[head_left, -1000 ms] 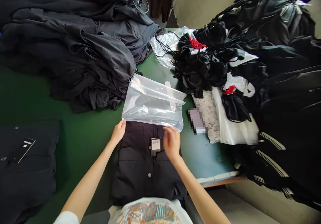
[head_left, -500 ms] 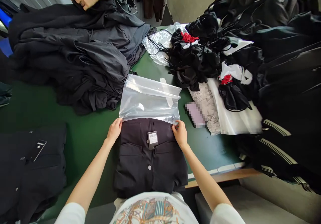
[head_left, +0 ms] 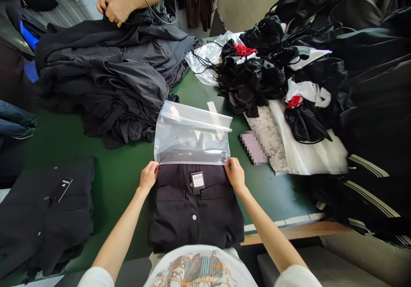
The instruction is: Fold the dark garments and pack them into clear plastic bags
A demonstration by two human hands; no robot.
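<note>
A folded black jacket [head_left: 173, 218] lies before me, with silver snaps, two flap pockets and a black hang tag [head_left: 198, 183] bearing a white barcode label. Its far end is inside a clear plastic bag [head_left: 192, 128], whose open edge runs across the jacket. My left hand [head_left: 149, 174] pinches the left corner of that edge. At the right corner, my right hand [head_left: 235, 173] is closed on the bag in the same way. A strip of pale tape lies along the bag's upper right part.
On the green table [head_left: 269, 197] a large heap of dark clothes [head_left: 112, 73] lies far left, near a co-worker's hands [head_left: 117, 9]. Another folded jacket [head_left: 64, 210] with a tag is at left. Black cloth bits [head_left: 257, 77], a blurred pink item [head_left: 253, 147] and plastic bags [head_left: 308, 154] lie right.
The bag's edge has come nearer to me, covering more of the jacket's far end, with both hands moving along. The whole view has shifted slightly.
</note>
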